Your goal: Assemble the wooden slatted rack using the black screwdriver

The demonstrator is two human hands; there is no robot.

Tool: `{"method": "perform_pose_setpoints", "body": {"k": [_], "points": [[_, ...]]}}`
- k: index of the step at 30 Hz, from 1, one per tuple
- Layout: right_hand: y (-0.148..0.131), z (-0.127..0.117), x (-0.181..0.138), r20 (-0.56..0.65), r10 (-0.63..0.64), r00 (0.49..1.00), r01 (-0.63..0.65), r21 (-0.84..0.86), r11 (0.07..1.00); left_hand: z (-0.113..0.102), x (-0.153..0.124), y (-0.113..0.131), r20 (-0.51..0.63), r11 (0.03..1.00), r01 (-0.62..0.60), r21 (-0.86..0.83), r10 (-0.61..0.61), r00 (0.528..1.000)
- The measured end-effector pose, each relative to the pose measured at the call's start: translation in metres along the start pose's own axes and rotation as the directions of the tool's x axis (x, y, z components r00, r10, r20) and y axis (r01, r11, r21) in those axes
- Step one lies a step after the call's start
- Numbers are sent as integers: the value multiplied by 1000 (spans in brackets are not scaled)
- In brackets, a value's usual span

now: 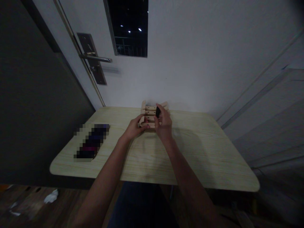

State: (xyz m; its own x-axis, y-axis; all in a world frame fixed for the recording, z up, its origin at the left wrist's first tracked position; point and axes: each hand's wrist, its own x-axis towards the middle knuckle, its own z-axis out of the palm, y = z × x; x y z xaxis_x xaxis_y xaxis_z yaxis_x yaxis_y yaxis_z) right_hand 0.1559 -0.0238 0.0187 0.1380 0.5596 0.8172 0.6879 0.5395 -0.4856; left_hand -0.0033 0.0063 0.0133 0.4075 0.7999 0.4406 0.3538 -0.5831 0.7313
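A small wooden rack (149,111) made of pale slats stands at the far middle of the light wood table (194,158). My left hand (136,127) is closed on the rack's near left end. My right hand (163,124) is just right of it, fingers pinched on a small black object (158,111) held against the rack's slats. What the black object is cannot be made out in the dim light.
A dark pixelated object (93,142) lies on the table's left part. Behind the table is a white wall, with a door and metal lever handle (96,58) at the left and a dark window (129,27) above. A crumpled white scrap (51,196) lies on the wooden floor.
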Motion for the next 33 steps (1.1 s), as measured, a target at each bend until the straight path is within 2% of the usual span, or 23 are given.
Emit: {"method": "perform_pose_setpoints", "body": {"k": [8,13,22,33], "points": [[-6,-3,1,23,30,999,-31,34,999,1,0,-1,6,1000,14,-18,-14,1000],[-4,-3,0,46,-26,999,23,60,998,0,0,3,4,1000,27,-4,-27,1000],[-3,-2,1,69,-51,996,47,53,997,0,0,4,6,999,41,-17,-40,999],[2,-2,0,48,64,997,-66,56,996,0,0,1,-8,1000,22,-11,-22,1000]]}}
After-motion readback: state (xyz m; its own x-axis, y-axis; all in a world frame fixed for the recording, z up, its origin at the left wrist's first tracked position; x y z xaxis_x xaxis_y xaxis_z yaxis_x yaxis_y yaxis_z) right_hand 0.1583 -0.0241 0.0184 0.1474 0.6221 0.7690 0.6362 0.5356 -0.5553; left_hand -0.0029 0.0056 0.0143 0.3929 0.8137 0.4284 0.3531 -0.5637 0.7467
